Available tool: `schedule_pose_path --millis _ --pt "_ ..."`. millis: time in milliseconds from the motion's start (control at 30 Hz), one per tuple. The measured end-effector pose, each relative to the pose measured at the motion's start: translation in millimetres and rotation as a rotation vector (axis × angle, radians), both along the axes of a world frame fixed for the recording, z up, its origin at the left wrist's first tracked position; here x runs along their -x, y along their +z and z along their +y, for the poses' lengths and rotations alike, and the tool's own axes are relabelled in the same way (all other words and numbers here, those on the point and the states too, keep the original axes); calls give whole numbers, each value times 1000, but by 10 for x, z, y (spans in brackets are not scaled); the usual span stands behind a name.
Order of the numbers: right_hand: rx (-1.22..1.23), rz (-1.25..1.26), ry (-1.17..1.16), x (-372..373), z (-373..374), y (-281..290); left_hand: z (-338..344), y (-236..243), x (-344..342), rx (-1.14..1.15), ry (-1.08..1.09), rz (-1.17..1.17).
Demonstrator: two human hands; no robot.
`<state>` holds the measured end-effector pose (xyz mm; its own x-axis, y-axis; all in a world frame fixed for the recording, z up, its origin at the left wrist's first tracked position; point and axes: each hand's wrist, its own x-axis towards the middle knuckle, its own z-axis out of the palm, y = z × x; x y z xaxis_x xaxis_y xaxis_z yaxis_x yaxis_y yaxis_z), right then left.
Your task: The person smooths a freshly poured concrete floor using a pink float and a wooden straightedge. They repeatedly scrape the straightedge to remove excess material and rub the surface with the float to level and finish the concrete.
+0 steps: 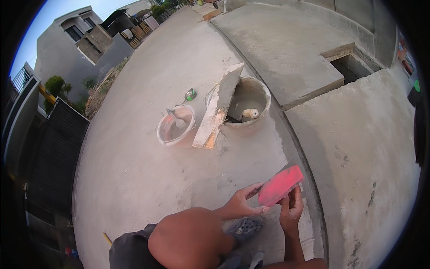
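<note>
A bright pink rectangular block (281, 185), greyish along its far edge, is held up between my two hands above the concrete. Whether it is a sponge or something harder, I cannot tell. My left hand (242, 202) grips its left end, thumb and fingers on either side. From below, my right hand (292, 210) holds the right end with bent fingers. Ahead stands a large bucket (264, 92) with grey mortar inside and a tool with a pale round handle (251, 114). A mortar-smeared wooden board (210, 125) leans across its left rim.
Left of the board is a small whitish bucket (169, 142) with a tool inside. A green tape measure (191, 94) lies behind it. A narrow groove (296, 151) runs along the concrete on my right, and a square pit (351, 67) opens farther right.
</note>
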<state>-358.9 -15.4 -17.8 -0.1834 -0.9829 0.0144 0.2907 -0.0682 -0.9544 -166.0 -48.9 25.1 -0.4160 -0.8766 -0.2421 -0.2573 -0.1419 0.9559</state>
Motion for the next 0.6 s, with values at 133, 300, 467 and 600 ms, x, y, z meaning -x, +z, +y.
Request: schedule_pose_path --millis 133,300,467,600 --pt "21 44 -92 96 180 -116 -549 307 -173 243 205 -64" --pt "-275 64 -287 369 898 -770 -1574 848 -398 874 458 -643" --pt "-476 146 -443 556 1726 -1378 -2086 1081 -344 597 341 -1029" --pt "-736 416 -464 519 2042 -790 -2345 688 -342 675 397 -1155"
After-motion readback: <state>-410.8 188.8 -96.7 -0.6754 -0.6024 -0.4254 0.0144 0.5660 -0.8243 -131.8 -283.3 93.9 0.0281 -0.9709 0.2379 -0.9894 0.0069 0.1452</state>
